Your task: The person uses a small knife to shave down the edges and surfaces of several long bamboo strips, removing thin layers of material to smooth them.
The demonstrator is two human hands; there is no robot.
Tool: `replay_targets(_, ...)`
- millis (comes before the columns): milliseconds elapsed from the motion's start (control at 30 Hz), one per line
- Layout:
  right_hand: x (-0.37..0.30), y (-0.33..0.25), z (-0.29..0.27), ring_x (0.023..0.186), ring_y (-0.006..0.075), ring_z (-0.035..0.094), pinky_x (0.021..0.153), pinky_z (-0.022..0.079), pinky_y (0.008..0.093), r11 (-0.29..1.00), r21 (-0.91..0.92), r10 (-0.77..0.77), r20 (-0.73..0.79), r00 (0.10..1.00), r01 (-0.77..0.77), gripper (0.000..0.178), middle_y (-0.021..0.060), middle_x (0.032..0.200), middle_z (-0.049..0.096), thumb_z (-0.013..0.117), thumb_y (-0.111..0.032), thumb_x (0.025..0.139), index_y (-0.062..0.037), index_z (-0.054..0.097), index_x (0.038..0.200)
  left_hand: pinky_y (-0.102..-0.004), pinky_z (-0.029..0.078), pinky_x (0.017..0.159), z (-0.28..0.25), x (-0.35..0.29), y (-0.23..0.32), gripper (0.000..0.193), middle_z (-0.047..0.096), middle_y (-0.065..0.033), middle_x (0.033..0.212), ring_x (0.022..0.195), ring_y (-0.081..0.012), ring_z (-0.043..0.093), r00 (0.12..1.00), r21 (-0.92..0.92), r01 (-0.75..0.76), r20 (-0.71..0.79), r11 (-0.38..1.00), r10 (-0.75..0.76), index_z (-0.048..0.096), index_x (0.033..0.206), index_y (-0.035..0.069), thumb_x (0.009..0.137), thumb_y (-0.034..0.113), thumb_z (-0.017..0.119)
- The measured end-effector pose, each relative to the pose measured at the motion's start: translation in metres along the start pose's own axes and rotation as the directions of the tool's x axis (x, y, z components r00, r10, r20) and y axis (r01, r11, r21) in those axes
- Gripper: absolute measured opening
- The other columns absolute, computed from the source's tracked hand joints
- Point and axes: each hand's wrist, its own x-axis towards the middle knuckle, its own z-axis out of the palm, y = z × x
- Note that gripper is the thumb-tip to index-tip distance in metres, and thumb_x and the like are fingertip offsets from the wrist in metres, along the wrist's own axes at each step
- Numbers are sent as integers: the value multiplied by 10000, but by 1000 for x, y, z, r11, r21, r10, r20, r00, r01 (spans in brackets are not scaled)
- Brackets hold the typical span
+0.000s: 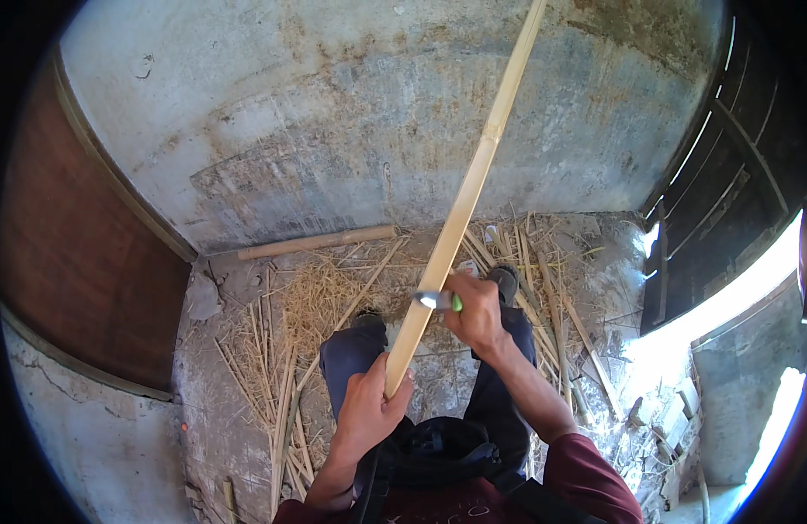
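Note:
A long, pale split bamboo strip [473, 179] slants up from my lap and past the top edge of the view, with a node partway along it. My left hand [370, 407] is closed around its lower end, thumb on top. Higher up, my right hand [475, 316] grips a green-handled knife [431, 300], whose shiny blade lies across the strip and touches its face. Most of the handle is hidden in my fingers.
Bamboo shavings [320, 293] litter the floor between and beside my feet. Split strips [285, 419] lie at left, more strips [556, 323] at right. A bamboo pole [320, 242] rests along the stained wall [333, 131]. Broken blocks [674, 410] sit near the bright opening at right.

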Motion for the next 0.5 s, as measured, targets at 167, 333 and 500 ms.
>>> replay_targets(167, 6, -9, -7, 706, 432, 688, 617, 530, 489, 996, -72, 46, 25, 999, -44, 318, 199, 828, 674, 682, 35, 719, -5, 692, 1034, -372, 433, 494, 0, -5, 1, 166, 585, -163, 619, 472, -284, 604, 1000, -50, 30, 10, 998, -29, 647, 1037, -15, 1004, 138, 699)
replay_targets(333, 48, 35, -16, 695, 464, 677, 631, 522, 499, 966, -192, 132, -200, 971, -171, 198, 242, 765, 655, 676, 30, 796, 19, 699, 992, -374, 436, 498, 4, -18, -2, 170, 586, -161, 635, 482, -275, 603, 999, -57, 48, 19, 997, -47, 656, 1049, -21, 991, 129, 710)
replay_targets(500, 77, 68, -25, 703, 464, 684, 638, 519, 500, 964, -216, 95, -268, 959, -156, 103, 280, 764, 654, 647, 42, 869, 29, 710, 950, -367, 456, 522, -6, -19, -24, 160, 606, -159, 670, 523, -272, 633, 1000, -16, 13, 21, 1000, -13, 665, 1059, -18, 984, 115, 713)
